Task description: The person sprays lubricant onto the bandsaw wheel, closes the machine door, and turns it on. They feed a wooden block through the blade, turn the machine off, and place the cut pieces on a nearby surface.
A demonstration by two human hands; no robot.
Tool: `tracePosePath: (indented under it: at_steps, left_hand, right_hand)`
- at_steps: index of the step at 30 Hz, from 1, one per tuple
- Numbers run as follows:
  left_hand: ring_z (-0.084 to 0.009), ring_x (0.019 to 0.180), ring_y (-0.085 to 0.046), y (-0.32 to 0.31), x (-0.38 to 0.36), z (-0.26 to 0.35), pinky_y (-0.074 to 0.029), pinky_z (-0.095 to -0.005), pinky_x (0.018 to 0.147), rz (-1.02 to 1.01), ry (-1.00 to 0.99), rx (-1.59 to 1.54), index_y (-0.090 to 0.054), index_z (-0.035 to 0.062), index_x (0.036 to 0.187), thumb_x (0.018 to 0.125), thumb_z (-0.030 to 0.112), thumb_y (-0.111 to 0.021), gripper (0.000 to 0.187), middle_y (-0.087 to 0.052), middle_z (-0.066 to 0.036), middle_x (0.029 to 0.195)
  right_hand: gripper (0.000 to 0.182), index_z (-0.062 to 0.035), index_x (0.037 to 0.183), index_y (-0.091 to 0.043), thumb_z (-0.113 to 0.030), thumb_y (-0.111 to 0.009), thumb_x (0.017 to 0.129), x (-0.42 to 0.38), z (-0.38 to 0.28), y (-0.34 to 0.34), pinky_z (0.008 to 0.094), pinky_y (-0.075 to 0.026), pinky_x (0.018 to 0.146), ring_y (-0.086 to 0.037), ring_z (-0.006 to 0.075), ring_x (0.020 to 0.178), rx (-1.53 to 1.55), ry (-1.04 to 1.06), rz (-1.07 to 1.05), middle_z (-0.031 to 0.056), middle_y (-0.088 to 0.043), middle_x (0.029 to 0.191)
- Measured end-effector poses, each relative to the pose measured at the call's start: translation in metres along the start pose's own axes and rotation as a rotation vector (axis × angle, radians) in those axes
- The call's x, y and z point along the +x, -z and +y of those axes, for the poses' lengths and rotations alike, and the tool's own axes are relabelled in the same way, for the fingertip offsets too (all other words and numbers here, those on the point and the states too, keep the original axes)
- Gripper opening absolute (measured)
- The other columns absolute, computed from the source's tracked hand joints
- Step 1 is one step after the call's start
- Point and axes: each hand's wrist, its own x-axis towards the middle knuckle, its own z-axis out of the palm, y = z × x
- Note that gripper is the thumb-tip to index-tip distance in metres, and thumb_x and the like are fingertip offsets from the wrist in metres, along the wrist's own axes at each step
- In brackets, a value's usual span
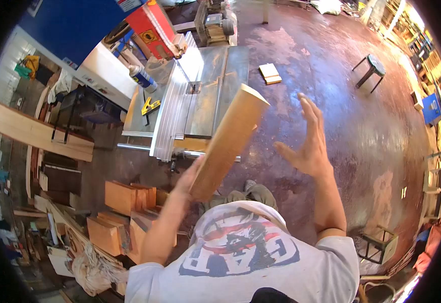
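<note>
My left hand [187, 179] grips the lower end of a thick wooden block [228, 146], which is tilted with its pale cut end up and to the right. Some of the fingers are hidden behind the wood. To the right of the block, my right hand [311, 146] is raised in the air, thumb and fingers apart, touching nothing. Beyond the block stands a band saw, its metal table [208, 96] carrying a long aluminium fence [170, 118]. The saw's red upper guard [152, 30] is above the table.
A spray can [142, 78] and a yellow combination square [150, 106] lie left of the fence. Stacked wooden blocks [119, 197] are at lower left, near a long plank [39, 129]. Light wood pieces [270, 73] lie on the floor; stools [374, 65] stand at right.
</note>
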Motion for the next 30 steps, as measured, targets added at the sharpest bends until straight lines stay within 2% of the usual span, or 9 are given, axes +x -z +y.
tracePosePath:
  at_steps: [3, 5, 7, 11, 13, 18, 24, 27, 30]
  left_hand:
    - [-0.0233, 0.105, -0.071, -0.023, -0.021, 0.035, -0.059, -0.0398, 0.089, 0.307, -0.325, 0.61, -0.053, 0.0004, 0.14, 0.1, 0.039, -0.068, 0.057, -0.069, -0.016, 0.119]
    - [-0.02, 0.108, -0.068, -0.058, -0.039, 0.058, -0.056, -0.0346, 0.092, 0.417, -0.187, 0.857, -0.055, 0.0018, 0.141, 0.101, 0.035, -0.067, 0.054, -0.067, -0.012, 0.126]
    - [-0.0193, 0.102, -0.07, -0.039, -0.03, 0.076, -0.058, -0.0338, 0.085, 0.372, -0.275, 1.082, -0.057, 0.0002, 0.133, 0.098, 0.036, -0.071, 0.052, -0.069, -0.013, 0.12]
    - [-0.0196, 0.107, -0.068, -0.058, -0.037, 0.097, -0.056, -0.038, 0.092, 0.395, -0.268, 0.633, -0.055, 0.0047, 0.142, 0.106, 0.039, -0.054, 0.049, -0.069, -0.013, 0.125]
    - [-0.0201, 0.102, -0.069, -0.048, -0.034, 0.101, -0.056, -0.0418, 0.089, 0.21, -0.375, 0.532, -0.051, 0.0027, 0.145, 0.106, 0.04, -0.053, 0.053, -0.068, -0.014, 0.127]
    - [-0.0278, 0.132, -0.053, -0.079, -0.016, 0.07, -0.046, -0.0412, 0.107, 0.22, -0.69, 0.875, -0.033, -0.0029, 0.157, 0.101, 0.035, -0.064, 0.074, -0.055, -0.018, 0.145]
    - [-0.0247, 0.14, -0.046, -0.056, -0.008, 0.067, -0.044, -0.0354, 0.111, 0.052, -0.821, 0.984, -0.022, -0.0119, 0.157, 0.096, 0.027, -0.073, 0.089, -0.038, -0.026, 0.157]
    - [-0.0277, 0.155, -0.024, -0.039, -0.013, 0.083, -0.023, -0.0447, 0.125, -0.085, -0.84, 0.9, -0.027, -0.0048, 0.16, 0.096, 0.028, -0.072, 0.085, -0.027, -0.019, 0.166]
    - [-0.024, 0.141, -0.046, -0.02, -0.035, 0.115, -0.04, -0.0389, 0.116, -0.027, -0.884, 0.938, -0.042, -0.0032, 0.152, 0.097, 0.018, -0.07, 0.065, -0.051, -0.018, 0.151]
  right_hand:
    - [0.08, -0.0022, 0.132, -0.058, -0.01, -0.09, 0.058, 0.005, 0.015, 0.012, 0.0478, -0.053, 0.101, -0.057, 0.0417, 0.127, -0.021, 0.297, -0.177, 0.0199, -0.064, 0.134]
    - [0.075, -0.0025, 0.127, -0.061, -0.011, -0.089, 0.058, -0.02, 0.027, 0.007, 0.0491, -0.054, 0.1, -0.059, 0.043, 0.125, 0.112, 0.367, -0.487, 0.0195, -0.066, 0.132]
    - [0.071, -0.0025, 0.123, -0.062, -0.012, -0.09, 0.059, -0.056, 0.038, -0.011, 0.0497, -0.055, 0.098, -0.062, 0.0438, 0.122, 0.137, 0.396, -0.389, 0.0197, -0.068, 0.128]
    - [0.063, -0.0024, 0.115, -0.064, -0.016, -0.092, 0.059, -0.096, 0.019, -0.04, 0.0497, -0.057, 0.094, -0.066, 0.0449, 0.114, 0.172, 0.203, -0.196, 0.0199, -0.072, 0.122]
    - [0.061, 0.0003, 0.117, -0.067, -0.017, -0.092, 0.064, -0.119, 0.001, -0.072, 0.0441, -0.058, 0.094, -0.071, 0.039, 0.109, 0.267, -0.034, -0.085, 0.0213, -0.072, 0.123]
    - [0.065, 0.0037, 0.126, -0.066, -0.014, -0.089, 0.068, -0.139, -0.039, -0.114, 0.039, -0.058, 0.092, -0.074, 0.0314, 0.105, 0.382, -0.504, -0.048, 0.0211, -0.073, 0.12]
    - [0.069, 0.0015, 0.128, -0.064, -0.02, -0.089, 0.068, -0.104, -0.076, -0.146, 0.0414, -0.058, 0.089, -0.073, 0.0349, 0.101, 0.248, -0.254, 0.033, 0.0199, -0.073, 0.116]
    - [0.077, -0.001, 0.134, -0.059, -0.022, -0.089, 0.066, -0.086, -0.1, -0.159, 0.0424, -0.057, 0.089, -0.071, 0.0359, 0.102, 0.254, -0.361, -0.069, 0.0188, -0.07, 0.12]
    - [0.085, -0.0032, 0.14, -0.054, -0.027, -0.089, 0.066, -0.073, -0.129, -0.189, 0.0435, -0.057, 0.089, -0.068, 0.0358, 0.107, 0.174, -0.359, -0.194, 0.0175, -0.065, 0.125]
